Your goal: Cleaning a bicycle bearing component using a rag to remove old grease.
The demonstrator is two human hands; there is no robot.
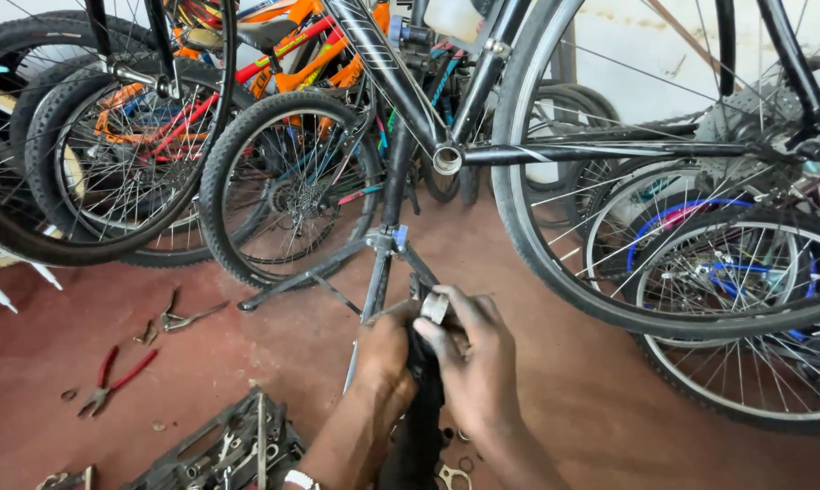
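My left hand (384,349) grips a dark, greasy bicycle part (421,408), held upright low in the middle of the view. My right hand (471,354) closes on its upper end, where the fingers pinch a small silver metal piece (434,307). Just above them a black bicycle frame (401,82) hangs on a repair stand (382,254); its empty bottom bracket shell (447,160) faces me. The bike's rear wheel (609,181) fills the right side.
Red-handled pliers (110,377) and other pliers (185,316) lie on the red floor at left. A black tool tray (224,449) sits bottom left. Small washers (455,467) lie under my hands. Several parked bicycles (274,172) crowd the back and right.
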